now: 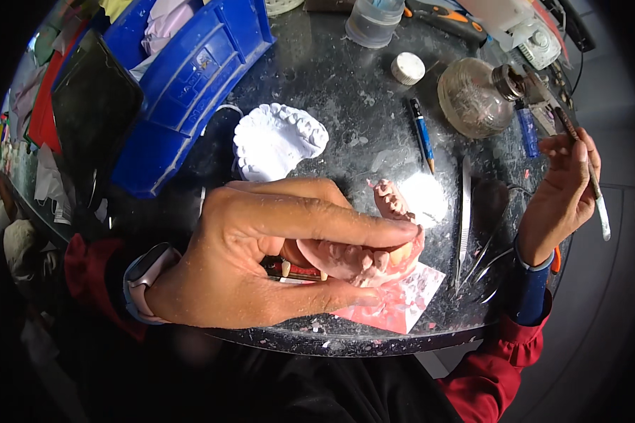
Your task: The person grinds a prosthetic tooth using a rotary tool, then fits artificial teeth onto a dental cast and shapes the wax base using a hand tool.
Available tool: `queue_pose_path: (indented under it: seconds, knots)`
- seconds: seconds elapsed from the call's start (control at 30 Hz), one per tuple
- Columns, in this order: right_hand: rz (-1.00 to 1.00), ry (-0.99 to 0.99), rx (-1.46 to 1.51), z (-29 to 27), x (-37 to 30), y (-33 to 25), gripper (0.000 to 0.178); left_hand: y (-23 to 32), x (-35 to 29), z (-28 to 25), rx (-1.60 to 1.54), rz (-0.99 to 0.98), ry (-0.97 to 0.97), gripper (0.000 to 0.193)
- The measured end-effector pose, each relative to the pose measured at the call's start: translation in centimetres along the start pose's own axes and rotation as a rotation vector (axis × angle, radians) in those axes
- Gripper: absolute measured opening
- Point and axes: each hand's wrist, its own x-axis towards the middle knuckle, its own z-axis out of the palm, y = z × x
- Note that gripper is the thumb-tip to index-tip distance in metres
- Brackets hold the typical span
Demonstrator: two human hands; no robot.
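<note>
My left hand (pixel 261 247) grips a pink dental cast (pixel 335 257) between thumb and fingers, above the table's near edge. Its tooth shapes face up, and pale artificial teeth in pink wax show beside the fingertips. My right hand (pixel 561 190), raised at the far right, is closed round the middle of a slim wax knife (pixel 598 201). One end of the knife reaches up to the neck of a round glass spirit burner (pixel 466 99); no flame can be made out. The other end, whitish, points down past the hand.
A white plaster cast (pixel 279 141) stands behind my left hand. Blue bins (pixel 190 99) fill the left. A blue pen-like tool (pixel 422 134), a metal scalpel-like tool (pixel 464 218) and a white cap (pixel 408 68) lie on the dark table. Beneath the cast is a pink wax sheet (pixel 409 303).
</note>
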Motion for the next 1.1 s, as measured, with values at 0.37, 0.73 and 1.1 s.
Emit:
queue_pose_path:
  seconds: [0.37, 0.73, 1.1]
  knots:
    - [-0.050, -0.044, -0.039, -0.37, -0.01, 0.22, 0.024, 0.37, -0.09, 0.13, 0.065, 0.012, -0.056, 0.044]
    - [-0.045, -0.053, -0.104, -0.65, -0.11, 0.20, 0.027, 0.30, -0.11, 0.20, 0.056, -0.005, -0.067, 0.048]
    - [-0.054, -0.052, -0.151, -0.66, -0.10, 0.04, 0.027, 0.32, 0.10, 0.10, 0.119, 0.000, -0.090, 0.052]
